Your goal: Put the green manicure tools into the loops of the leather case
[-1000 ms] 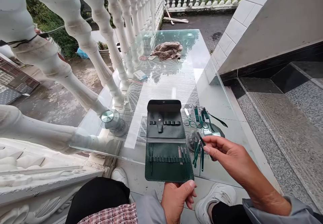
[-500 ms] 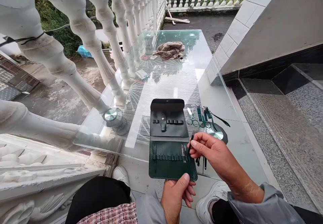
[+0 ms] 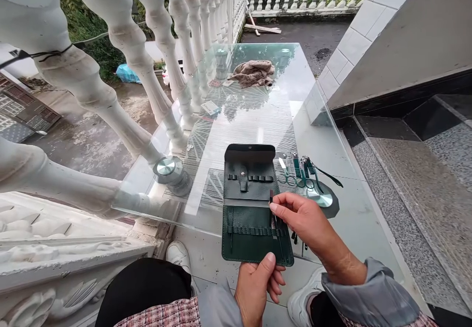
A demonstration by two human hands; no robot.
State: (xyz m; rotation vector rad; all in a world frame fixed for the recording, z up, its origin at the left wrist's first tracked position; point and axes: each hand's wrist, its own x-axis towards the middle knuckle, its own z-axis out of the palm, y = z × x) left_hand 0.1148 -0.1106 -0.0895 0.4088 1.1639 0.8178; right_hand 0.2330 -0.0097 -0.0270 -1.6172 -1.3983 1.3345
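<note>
The left hand (image 3: 254,282) is gripping the near edge of an open green case (image 3: 241,249), its thumb lying on top and its fingers curling underneath. The right hand (image 3: 304,221) is pinching a thin dark tool (image 3: 271,195) between thumb and fingertips, and is holding it over the right side of the case, near the fold. The case is lying unfolded at the near end of a glass table (image 3: 247,130), its flap pointing to the far side.

The filling of the case looks partly done: a slim rod (image 3: 231,228) is sitting in the loops at the left of the near panel, and other slim tools are showing at its right, partly hidden by the right hand. The middle loops are standing bare, as are those on the far panel. Scissors (image 3: 282,164) and nail clippers (image 3: 297,168) are lying outside, on the table to the right, and a few tool ends (image 3: 295,238) are peeping out below the right hand.

A small box (image 3: 211,108) at the far left is carrying print too small to read; no brand is showing legibly on the case.
</note>
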